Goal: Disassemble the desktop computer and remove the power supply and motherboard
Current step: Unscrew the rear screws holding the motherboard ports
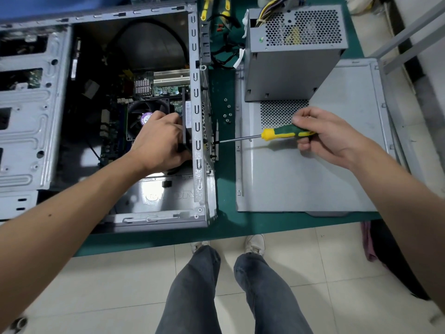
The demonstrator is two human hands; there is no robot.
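Note:
The open grey computer case [36, 131] lies on its side on the green bench. Inside it sits the green motherboard [166, 89] with a black CPU fan [142, 114]. My left hand [161, 141] reaches into the case and grips a dark upright part by the rear wall, over the fan. My right hand [322, 133] grips the green and yellow handle of a screwdriver [279, 133]. Its shaft lies level and its tip meets a screw on the outside of the case's rear wall [197, 141]. The grey power supply [289, 59] stands outside the case on the side panel [313, 177].
Several loose screws [227, 113] lie on the green mat [226, 225] between case and panel. Yellow-handled tools [207, 8] and black cables [224, 54] lie behind them. The bench's front edge is near my legs. A metal frame [409, 32] stands at the right.

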